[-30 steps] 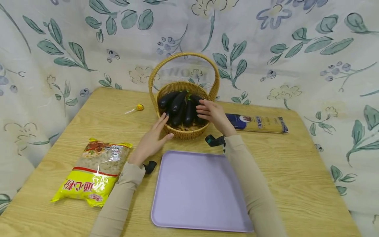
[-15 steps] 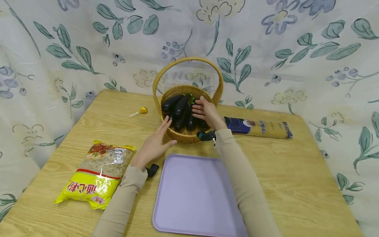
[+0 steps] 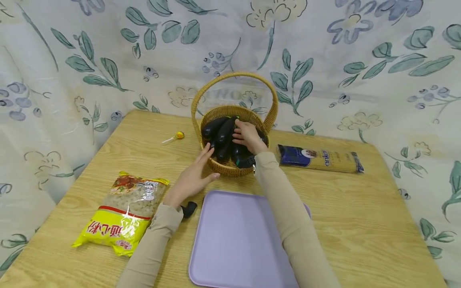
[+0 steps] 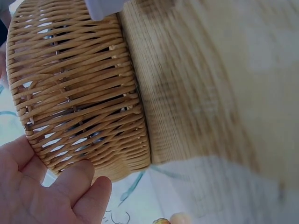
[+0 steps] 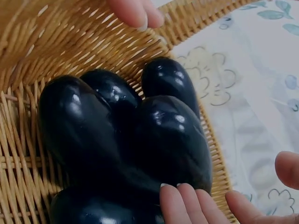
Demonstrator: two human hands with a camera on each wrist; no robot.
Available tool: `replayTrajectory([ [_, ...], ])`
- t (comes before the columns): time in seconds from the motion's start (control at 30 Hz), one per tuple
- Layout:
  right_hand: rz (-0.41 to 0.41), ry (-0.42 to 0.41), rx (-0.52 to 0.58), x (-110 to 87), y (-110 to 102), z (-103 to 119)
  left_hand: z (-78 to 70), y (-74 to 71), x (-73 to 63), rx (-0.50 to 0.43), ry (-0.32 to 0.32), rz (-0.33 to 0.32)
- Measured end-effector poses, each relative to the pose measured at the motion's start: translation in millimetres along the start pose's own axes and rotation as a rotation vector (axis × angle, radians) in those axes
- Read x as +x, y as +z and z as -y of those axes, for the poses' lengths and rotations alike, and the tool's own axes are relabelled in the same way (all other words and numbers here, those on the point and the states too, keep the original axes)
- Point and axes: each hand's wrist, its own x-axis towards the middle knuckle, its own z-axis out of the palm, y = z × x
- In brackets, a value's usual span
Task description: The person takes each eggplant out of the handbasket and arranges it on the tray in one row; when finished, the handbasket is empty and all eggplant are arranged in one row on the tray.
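A wicker basket (image 3: 233, 171) with a tall arched handle holds several dark, glossy eggplants (image 3: 225, 133). My left hand (image 3: 191, 180) is at the basket's left front rim, fingers extended and thumb held apart. Seen from the left wrist, its fingertips lie against the woven wall (image 4: 79, 98). Over the right part of the basket is my right hand (image 3: 251, 138), reaching in among the eggplants. In the right wrist view its fingertips (image 5: 180, 200) overlap the lower edge of one eggplant (image 5: 173, 140), while the thumb stands off to the right.
A lilac tray (image 3: 234, 240) lies in front of the basket, partly under the right forearm. To the left are a yellow bag of macaroni (image 3: 120, 216) and a lollipop (image 3: 179, 135). A long spaghetti packet (image 3: 324, 159) lies to the right. Patterned curtain (image 3: 317, 60) hangs behind.
My right hand has moved left and deeper over the eggplants. The left hand stays at the rim. The whole scene has shifted slightly right and down in the head view.
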Motion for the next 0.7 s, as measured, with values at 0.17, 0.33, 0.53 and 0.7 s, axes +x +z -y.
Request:
replayTrajectory([
  [0.17, -0.038, 0.008, -0.012, 5.9, 8, 3, 1.7, 0.5, 0.0, -0.010, 0.011, -0.005],
  [0.33, -0.058, 0.005, -0.010, 10.5, 15, 2, 2.7, 0.5, -1.1, -0.020, 0.014, 0.005],
  [0.53, -0.056, 0.013, 0.009, 14.0, 22, -1, 3.5, 0.3, -2.2, -0.019, 0.007, 0.003],
  [0.7, -0.072, 0.004, 0.014, 19.1, 29, -2, 2.9, 0.4, -2.3, -0.022, 0.009, 0.001],
])
